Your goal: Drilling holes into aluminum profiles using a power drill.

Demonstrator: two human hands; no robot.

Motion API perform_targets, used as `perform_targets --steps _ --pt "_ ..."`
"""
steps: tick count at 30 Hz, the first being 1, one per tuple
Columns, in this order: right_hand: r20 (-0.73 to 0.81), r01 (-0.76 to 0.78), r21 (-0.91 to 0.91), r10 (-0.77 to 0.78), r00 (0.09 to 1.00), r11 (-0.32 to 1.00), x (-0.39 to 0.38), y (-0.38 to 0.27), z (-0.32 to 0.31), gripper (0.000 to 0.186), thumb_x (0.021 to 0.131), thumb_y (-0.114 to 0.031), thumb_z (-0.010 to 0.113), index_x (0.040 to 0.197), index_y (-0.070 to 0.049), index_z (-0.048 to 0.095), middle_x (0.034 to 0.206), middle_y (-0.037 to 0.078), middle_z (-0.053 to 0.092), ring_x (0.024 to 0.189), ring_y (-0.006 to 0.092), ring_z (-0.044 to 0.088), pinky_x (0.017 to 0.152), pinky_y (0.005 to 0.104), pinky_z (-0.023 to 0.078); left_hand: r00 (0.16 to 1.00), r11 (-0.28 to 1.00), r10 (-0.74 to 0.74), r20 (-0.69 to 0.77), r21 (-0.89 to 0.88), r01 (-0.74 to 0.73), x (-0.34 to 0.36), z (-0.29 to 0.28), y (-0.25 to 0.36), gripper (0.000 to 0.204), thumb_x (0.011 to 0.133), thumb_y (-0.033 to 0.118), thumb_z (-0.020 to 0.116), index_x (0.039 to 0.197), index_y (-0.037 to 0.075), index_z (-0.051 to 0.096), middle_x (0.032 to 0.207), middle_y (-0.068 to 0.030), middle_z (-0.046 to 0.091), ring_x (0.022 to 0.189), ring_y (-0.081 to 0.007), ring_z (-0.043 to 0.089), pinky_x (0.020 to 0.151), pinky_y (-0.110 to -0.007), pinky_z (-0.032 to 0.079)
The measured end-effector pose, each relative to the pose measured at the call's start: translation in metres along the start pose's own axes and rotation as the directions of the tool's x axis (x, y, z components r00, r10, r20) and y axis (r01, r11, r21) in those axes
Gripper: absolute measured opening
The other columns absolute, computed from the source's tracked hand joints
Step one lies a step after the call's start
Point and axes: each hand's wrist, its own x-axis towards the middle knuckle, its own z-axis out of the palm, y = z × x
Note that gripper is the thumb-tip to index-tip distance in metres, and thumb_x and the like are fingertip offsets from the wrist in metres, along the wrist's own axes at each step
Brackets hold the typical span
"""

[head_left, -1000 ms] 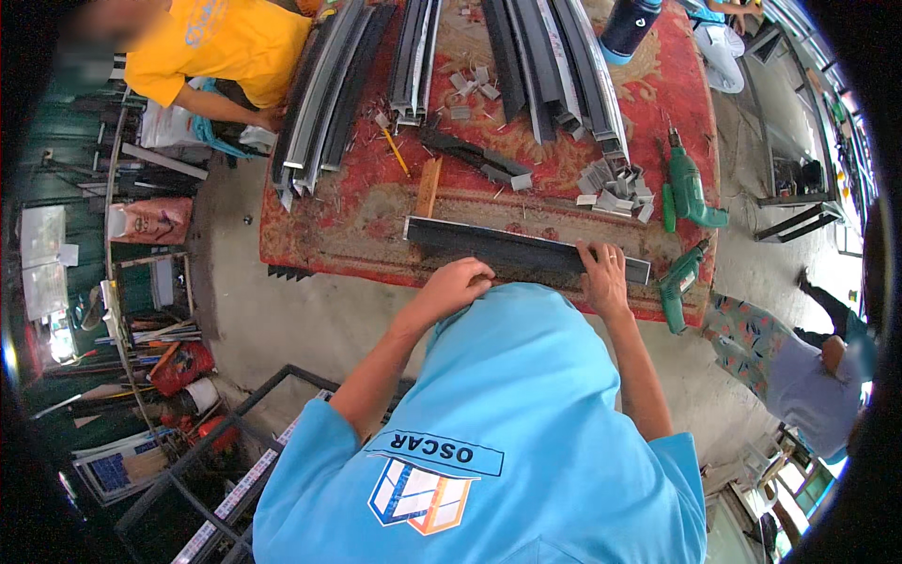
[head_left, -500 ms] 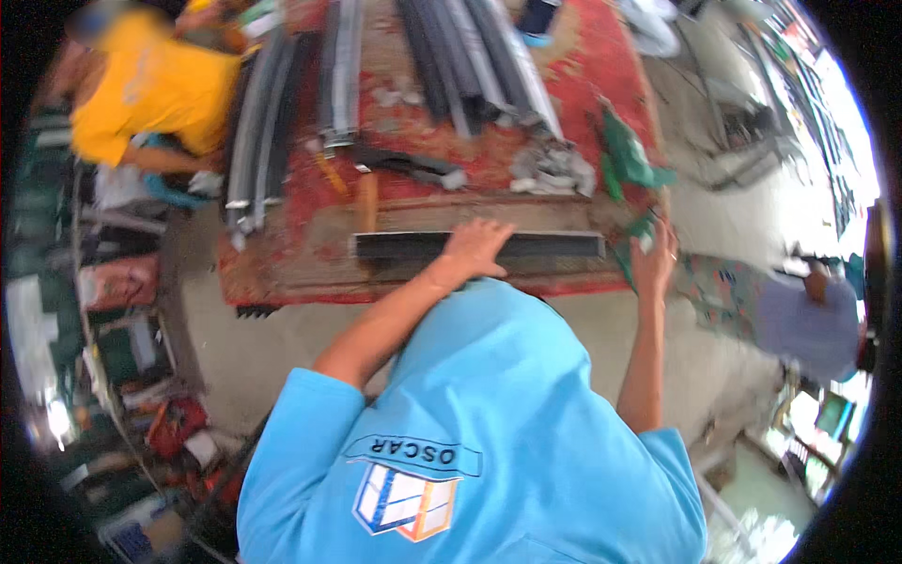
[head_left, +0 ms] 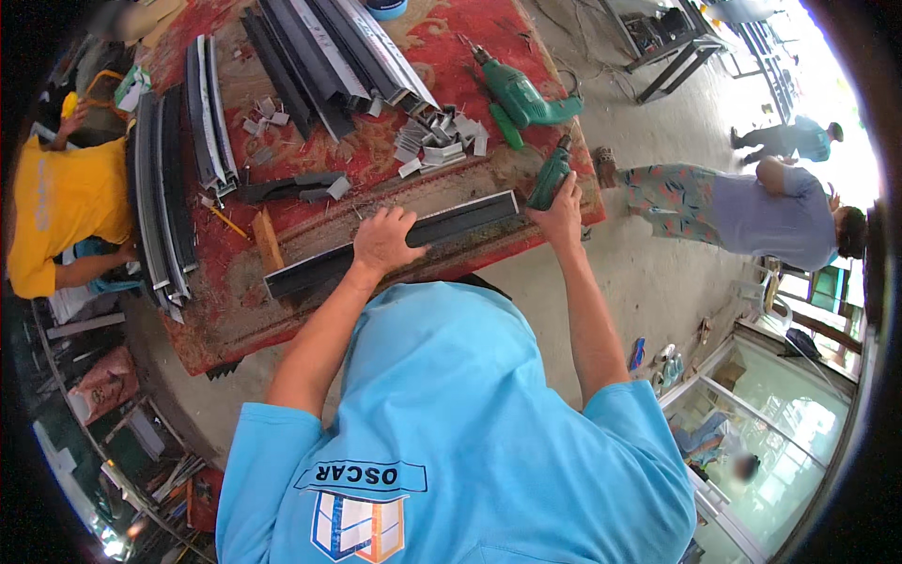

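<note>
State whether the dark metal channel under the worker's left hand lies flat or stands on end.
Flat: the dark metal channel lies lengthwise on the red carpet, left hand pressing on it.

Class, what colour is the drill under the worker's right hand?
Green; the drill under the right hand shows best in the head view.

A red patterned rug carries dark metal profiles, green drills.

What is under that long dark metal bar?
The metal bar lies on a red patterned rug. The left hand covers its middle, and the rug hides whatever is beneath.
</note>
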Motion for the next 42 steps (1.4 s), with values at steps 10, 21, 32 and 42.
perform_targets --steps 10,21,32,42 --pt "0.193 -0.199 0.849 0.064 0.979 0.489 -0.04 0.011 -0.106 0.077 0.081 -0.025 0.081 0.147 0.0 0.049 0.118 0.014 0.067 0.099 0.0199 0.068 0.084 0.0333 0.055 0.99 0.991 -0.135 0.038 0.021 0.134 -0.002 -0.002 0.008 0.054 0.067 0.05 0.085 0.104 0.014 0.07 0.105 -0.005 0.062 0.103 -0.0282 0.063 0.082 -0.047 0.056" --pt "0.413 -0.1 0.151 0.029 0.91 0.983 -0.039 -0.114 -0.171 0.054 0.079 -0.026 0.081 0.125 -0.001 0.07 0.102 0.014 0.076 0.092 0.0176 0.07 0.086 0.0342 0.055 0.996 0.996 -0.087 0.001 -0.03 0.087 -0.001 0.002 0.0 0.055 0.061 0.048 0.087 0.102 0.015 0.07 0.1 -0.0051 0.06 0.097 -0.0267 0.063 0.08 -0.044 0.057" --pt "0.415 -0.102 0.109 0.048 0.908 0.989 -0.032 -0.113 -0.166 0.052 0.077 -0.026 0.081 0.121 0.0 0.071 0.1 0.016 0.076 0.091 0.0191 0.072 0.086 0.0352 0.055 0.997 0.997 -0.066 -0.031 -0.052 0.065 -0.002 0.005 0.0 0.054 0.06 0.048 0.087 0.098 0.015 0.068 0.098 -0.0051 0.058 0.097 -0.0262 0.062 0.078 -0.043 0.056" --pt "0.396 -0.097 0.097 0.051 0.917 0.991 -0.033 -0.109 -0.164 0.058 0.077 -0.028 0.082 0.125 0.001 0.069 0.105 0.016 0.076 0.095 0.0203 0.072 0.087 0.0358 0.056 0.995 0.994 -0.097 0.033 -0.047 0.098 -0.001 0.0 0.001 0.051 0.064 0.045 0.088 0.103 0.018 0.07 0.103 -0.0025 0.06 0.103 -0.0254 0.062 0.083 -0.043 0.055"
